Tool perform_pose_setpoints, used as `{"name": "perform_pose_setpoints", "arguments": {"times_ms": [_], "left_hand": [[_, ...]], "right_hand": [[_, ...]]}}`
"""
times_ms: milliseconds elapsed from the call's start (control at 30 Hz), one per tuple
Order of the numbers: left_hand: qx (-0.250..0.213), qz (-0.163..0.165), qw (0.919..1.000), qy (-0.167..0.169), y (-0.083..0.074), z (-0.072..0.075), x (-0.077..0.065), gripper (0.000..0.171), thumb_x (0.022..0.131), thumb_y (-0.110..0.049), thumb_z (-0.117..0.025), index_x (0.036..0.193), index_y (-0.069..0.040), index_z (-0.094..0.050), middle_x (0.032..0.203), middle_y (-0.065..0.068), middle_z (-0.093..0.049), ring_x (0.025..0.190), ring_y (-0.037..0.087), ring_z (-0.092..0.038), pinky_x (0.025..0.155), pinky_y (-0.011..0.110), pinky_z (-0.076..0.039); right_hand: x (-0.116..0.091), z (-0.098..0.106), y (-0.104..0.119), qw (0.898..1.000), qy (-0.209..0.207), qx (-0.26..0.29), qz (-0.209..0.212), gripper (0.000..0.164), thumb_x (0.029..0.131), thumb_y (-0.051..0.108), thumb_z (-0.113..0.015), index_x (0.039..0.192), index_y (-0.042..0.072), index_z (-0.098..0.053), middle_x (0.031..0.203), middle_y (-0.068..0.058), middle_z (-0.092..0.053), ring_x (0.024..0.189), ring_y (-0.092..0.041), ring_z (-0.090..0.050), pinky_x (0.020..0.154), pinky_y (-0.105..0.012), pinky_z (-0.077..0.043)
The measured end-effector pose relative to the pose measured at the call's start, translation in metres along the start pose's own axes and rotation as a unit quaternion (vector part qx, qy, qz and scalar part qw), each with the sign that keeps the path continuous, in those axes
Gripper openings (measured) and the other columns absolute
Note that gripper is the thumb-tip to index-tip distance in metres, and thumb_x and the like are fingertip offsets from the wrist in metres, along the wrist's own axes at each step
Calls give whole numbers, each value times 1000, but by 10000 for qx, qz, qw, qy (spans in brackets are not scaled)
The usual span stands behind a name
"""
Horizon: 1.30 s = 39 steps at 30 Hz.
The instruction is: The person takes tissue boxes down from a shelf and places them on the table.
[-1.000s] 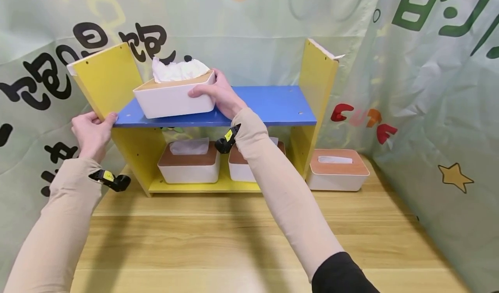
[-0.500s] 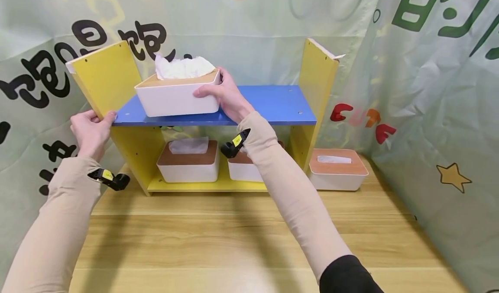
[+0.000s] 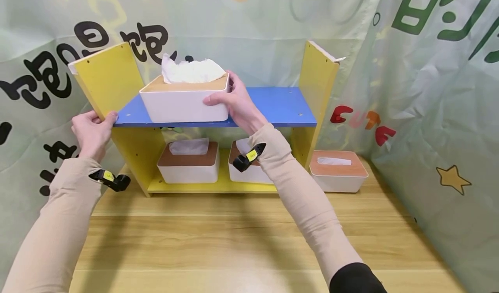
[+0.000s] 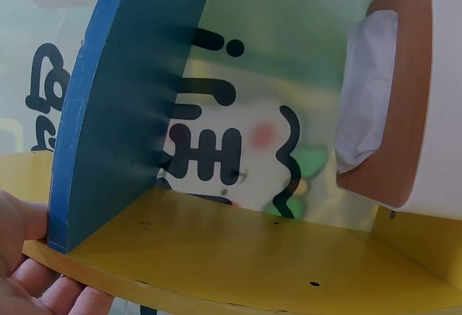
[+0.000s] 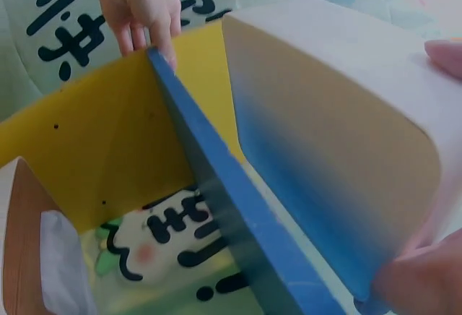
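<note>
My right hand [image 3: 239,102] grips a white tissue box [image 3: 181,107] by its right end, thumb on the front and fingers behind. The box has a wood-look lid with a crumpled white tissue [image 3: 195,71] standing out of it. It is held over the front left of the blue shelf [image 3: 273,107]; in the right wrist view its underside [image 5: 325,149] shows, apart from the board. My left hand [image 3: 92,133] holds the yellow left side panel [image 3: 111,76] of the shelf unit, thumb against the blue shelf's corner. The left wrist view shows its fingertips [image 4: 68,297] curled around the panel edge.
Two tissue boxes stand in the lower compartment, one at left [image 3: 189,172] and one [image 3: 247,174] partly behind my right wrist. Another tissue box [image 3: 337,176] stands on the wooden table [image 3: 218,241], right of the unit. Printed cloth [image 3: 421,111] hangs behind and at both sides.
My right hand has moved right with the tissue box, which rose slightly, then came lower and nearer to the head camera. My left hand has stayed on the panel.
</note>
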<state>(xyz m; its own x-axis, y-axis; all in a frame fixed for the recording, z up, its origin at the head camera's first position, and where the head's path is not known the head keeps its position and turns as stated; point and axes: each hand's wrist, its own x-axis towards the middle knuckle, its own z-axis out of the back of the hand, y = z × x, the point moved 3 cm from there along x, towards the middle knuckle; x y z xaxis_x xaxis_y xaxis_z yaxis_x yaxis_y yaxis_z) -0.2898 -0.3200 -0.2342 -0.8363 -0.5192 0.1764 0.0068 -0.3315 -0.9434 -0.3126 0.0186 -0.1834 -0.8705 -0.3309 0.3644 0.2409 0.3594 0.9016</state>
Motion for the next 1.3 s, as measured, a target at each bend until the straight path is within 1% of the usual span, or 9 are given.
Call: {"name": "perform_pose_setpoints", "arguments": {"times_ms": [167, 333, 500, 633, 833, 1067, 1300], "left_hand": [[25, -39, 10000, -79, 1, -1, 0, 52, 93, -23, -68, 139, 0, -57, 50, -39, -49, 58, -19, -55, 61, 1, -48], [3, -39, 10000, -90, 0, -1, 0, 52, 93, -22, -69, 139, 0, -56, 50, -38, -49, 58, -19, -55, 61, 1, -48], [-83, -100, 9999, -73, -2, -1, -1, 52, 93, -20, -69, 139, 1, -56, 50, -38, -50, 58, -18, -56, 61, 2, -49], [-28, -108, 9999, -81, -2, -1, -2, 52, 93, -21, -68, 139, 1, -57, 49, -38, -49, 57, -19, -55, 59, 2, -48], [52, -67, 9999, -92, 0, 0, -1, 53, 93, -23, -68, 139, 0, -56, 49, -38, -48, 57, -19, -54, 59, 1, -47], [123, -30, 9999, -89, 1, 0, -1, 54, 93, -24, -68, 140, 0, -56, 49, -39, -48, 57, -20, -53, 60, 1, -47], [93, -61, 9999, -102, 1, 0, -1, 53, 93, -23, -68, 139, 0, -57, 49, -38, -49, 57, -19, -54, 58, 3, -47]], "right_hand": [[-15, 3, 5, 10000, 3, 85, 17, 72, 71, -7, -73, 134, 12, -42, 118, -6, -54, 107, -22, -57, 88, -30, -54], [-27, 8, 9, 9999, -35, 111, 59, 74, 72, -7, -71, 137, 10, -41, 119, -6, -55, 109, -22, -56, 90, -30, -53], [-40, 12, 16, 9997, -43, 247, 32, 82, 72, -9, -70, 143, 13, -37, 125, -5, -53, 115, -22, -55, 93, -34, -54], [-52, 15, 21, 9996, 32, 268, 6, 83, 71, -9, -69, 144, 16, -37, 127, -5, -53, 117, -23, -55, 90, -38, -57], [-70, 21, 26, 9997, 4, 172, 150, 82, 69, -8, -68, 142, 13, -39, 124, -4, -53, 114, -21, -54, 89, -34, -56], [-90, 31, 28, 9994, -48, 158, 317, 87, 68, -9, -64, 148, 11, -35, 127, -3, -53, 115, -21, -52, 91, -30, -54], [-108, 41, 31, 9993, -51, 15, 357, 86, 68, -6, -65, 148, 13, -36, 131, -3, -52, 118, -21, -51, 92, -30, -52]]}}
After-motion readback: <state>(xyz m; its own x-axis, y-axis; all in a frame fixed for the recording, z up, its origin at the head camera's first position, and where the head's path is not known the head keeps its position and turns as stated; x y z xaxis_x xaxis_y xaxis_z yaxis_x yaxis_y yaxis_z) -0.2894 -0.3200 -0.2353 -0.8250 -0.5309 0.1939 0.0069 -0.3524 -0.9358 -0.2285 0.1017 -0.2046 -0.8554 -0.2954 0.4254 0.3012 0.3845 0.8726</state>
